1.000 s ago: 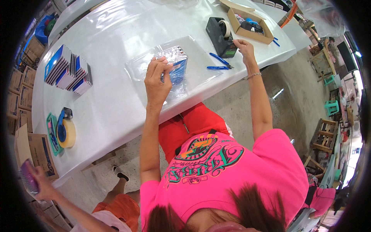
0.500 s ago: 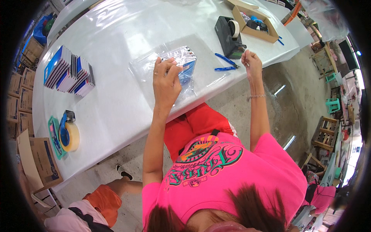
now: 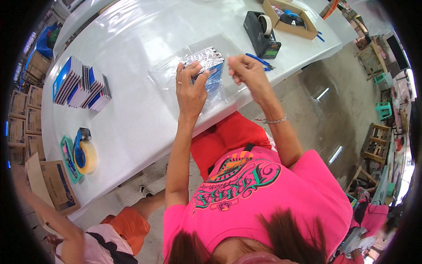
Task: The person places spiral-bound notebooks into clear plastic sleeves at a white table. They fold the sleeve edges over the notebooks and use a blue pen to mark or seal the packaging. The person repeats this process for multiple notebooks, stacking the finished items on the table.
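A bundle of spiral notebooks [image 3: 215, 72] with blue covers lies inside a clear plastic bag [image 3: 169, 72] near the table's front edge. My left hand [image 3: 191, 90] holds the plastic against the bundle, fingers bent over it and thumb toward the blue cover. Just right of the bundle, my right hand [image 3: 249, 74] hovers with thumb and fingers pinched together; anything between them is too small to make out. Behind that hand, partly covered by it, lie blue-handled nippers [image 3: 263, 61]. A black tape dispenser [image 3: 260, 37] with a clear roll stands beyond them.
Stacked spiral notebooks [image 3: 81, 86] stand at left. Nearer are a blue hand-held tape dispenser [image 3: 81, 147] and a green basket [image 3: 69, 160]. An open cardboard box [image 3: 310, 30] sits far right. Another person's arm [image 3: 55, 218] shows at lower left, beside a carton [image 3: 57, 180].
My right hand has moved left from beside the black tape dispenser to the notebook bundle, staying pinched. My left hand stays on the plastic. The other person's arm has come into view.
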